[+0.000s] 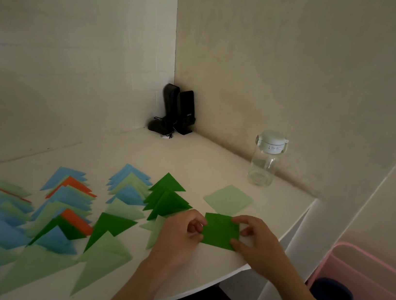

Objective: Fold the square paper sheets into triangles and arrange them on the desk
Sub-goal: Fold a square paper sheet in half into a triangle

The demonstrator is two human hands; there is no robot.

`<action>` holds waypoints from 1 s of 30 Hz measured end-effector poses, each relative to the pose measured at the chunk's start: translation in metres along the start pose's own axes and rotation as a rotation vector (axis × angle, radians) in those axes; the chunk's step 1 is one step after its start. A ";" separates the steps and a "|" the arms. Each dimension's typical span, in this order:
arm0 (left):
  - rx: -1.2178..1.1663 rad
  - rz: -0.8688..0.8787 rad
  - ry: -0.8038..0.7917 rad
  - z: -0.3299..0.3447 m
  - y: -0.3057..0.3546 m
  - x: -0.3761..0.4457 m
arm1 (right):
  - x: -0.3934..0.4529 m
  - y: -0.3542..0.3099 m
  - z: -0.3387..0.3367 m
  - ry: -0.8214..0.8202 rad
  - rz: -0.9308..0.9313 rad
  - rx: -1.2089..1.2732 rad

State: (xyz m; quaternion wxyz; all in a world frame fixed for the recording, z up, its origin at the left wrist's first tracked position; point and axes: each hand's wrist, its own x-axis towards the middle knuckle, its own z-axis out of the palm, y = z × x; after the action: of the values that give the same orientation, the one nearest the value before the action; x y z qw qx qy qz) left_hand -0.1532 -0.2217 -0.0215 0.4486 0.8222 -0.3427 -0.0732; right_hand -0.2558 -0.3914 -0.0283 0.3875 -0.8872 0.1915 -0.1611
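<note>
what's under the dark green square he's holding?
Bare white desk shows around the dark green square; left hand and right hand pinch its edges. Anything beneath is covered.

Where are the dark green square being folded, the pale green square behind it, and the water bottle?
Dark green square (221,231): head view, middle of the sheet between the hands.
Pale green square (228,200): head view, centre of the flat sheet.
Water bottle (263,166): head view, clear body below the lid.

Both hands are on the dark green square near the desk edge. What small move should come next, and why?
Probably lift one corner of the dark green square and bring it over to the opposite corner. It lies flat and unfolded, with the left hand at its left edge and the right hand pinching its right side, while folded triangles already lie in rows alongside.
</note>
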 end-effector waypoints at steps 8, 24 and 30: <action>0.357 0.169 -0.019 -0.004 0.013 0.002 | 0.009 -0.017 -0.010 0.087 0.052 -0.099; 0.454 0.337 0.156 0.033 0.008 -0.035 | -0.034 -0.034 -0.009 0.019 0.049 0.146; 0.440 0.300 0.160 0.018 -0.009 -0.032 | -0.023 -0.012 -0.011 -0.136 -0.195 -0.334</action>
State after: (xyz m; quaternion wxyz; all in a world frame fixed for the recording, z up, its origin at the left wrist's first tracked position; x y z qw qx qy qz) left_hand -0.1808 -0.2111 -0.0450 0.2907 0.8430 -0.4318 0.1353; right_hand -0.2782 -0.3802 -0.0152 0.2296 -0.9623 0.1023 -0.1037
